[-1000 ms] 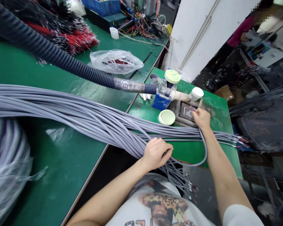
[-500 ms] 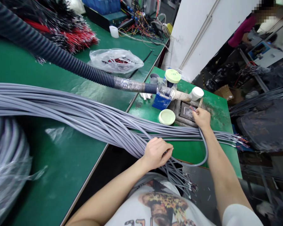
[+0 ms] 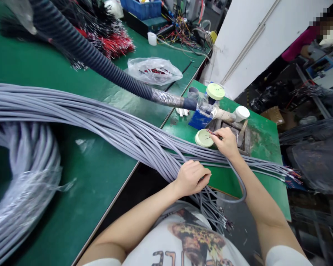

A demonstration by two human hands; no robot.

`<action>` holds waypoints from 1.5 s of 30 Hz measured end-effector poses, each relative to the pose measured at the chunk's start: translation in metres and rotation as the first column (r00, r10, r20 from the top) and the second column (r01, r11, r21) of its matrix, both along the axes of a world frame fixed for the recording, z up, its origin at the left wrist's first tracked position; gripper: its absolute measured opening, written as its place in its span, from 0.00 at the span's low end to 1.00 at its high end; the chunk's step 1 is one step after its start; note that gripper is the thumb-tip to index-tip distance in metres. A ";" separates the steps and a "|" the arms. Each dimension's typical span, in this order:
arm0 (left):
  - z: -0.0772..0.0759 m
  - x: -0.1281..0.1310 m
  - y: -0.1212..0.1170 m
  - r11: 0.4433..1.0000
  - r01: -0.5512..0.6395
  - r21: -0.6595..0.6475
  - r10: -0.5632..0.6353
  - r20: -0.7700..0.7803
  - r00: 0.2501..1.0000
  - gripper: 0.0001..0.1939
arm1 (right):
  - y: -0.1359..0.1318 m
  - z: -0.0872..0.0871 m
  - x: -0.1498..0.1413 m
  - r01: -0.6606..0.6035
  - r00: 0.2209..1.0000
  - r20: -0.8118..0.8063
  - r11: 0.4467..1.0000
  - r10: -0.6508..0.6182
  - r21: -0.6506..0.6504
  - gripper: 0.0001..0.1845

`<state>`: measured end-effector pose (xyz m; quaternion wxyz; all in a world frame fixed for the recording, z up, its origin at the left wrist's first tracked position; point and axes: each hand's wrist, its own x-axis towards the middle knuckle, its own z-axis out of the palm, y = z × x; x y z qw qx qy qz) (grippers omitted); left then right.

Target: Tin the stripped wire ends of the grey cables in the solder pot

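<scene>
My right hand (image 3: 226, 143) pinches the stripped end of a grey cable (image 3: 244, 188), which loops down below it. Thin coloured wires (image 3: 209, 132) stick out past the fingertips, over a shallow pale-green tub (image 3: 198, 142); whether they touch its contents I cannot tell. My left hand (image 3: 193, 177) is curled round part of a thick bundle of grey cables (image 3: 122, 133) at the table's edge. Cable tails (image 3: 211, 207) with bared ends hang below it. Just behind my right hand, a dark block-like pot (image 3: 246, 142) is partly hidden.
A ribbed black hose (image 3: 100, 62) crosses above the bundle to a blue box (image 3: 198, 120). Lidded tub (image 3: 215, 91) and white tub (image 3: 241, 113) stand behind. A wrapped cable coil (image 3: 30, 192) lies left, a plastic bag (image 3: 155, 70) farther back. Another person (image 3: 301, 44) is at far right.
My right hand has moved left with the cable end, from over the dark pot to over the pale-green tub. My left hand keeps its hold; the whole view has shifted slightly.
</scene>
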<state>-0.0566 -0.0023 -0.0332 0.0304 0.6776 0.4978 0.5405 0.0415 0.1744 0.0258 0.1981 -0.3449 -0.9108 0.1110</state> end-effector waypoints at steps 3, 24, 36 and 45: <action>0.000 0.000 0.000 1.000 -0.002 0.009 0.002 0.002 1.000 0.02 | 0.007 -0.010 -0.002 -0.036 0.998 0.050 0.997 0.032 0.074 0.11; -0.003 0.000 -0.001 1.000 0.018 0.010 -0.019 0.023 1.000 0.02 | 0.062 -0.013 0.081 0.268 0.949 0.068 0.903 -0.307 0.337 0.12; -0.001 0.000 -0.002 1.000 0.013 -0.007 -0.013 0.020 1.000 0.02 | 0.079 -0.036 0.089 0.330 0.870 0.223 0.856 -0.439 0.398 0.15; -0.001 -0.001 -0.002 1.000 0.021 -0.022 -0.020 0.021 1.000 0.02 | 0.077 -0.036 0.088 0.327 0.859 0.252 0.857 -0.445 0.398 0.14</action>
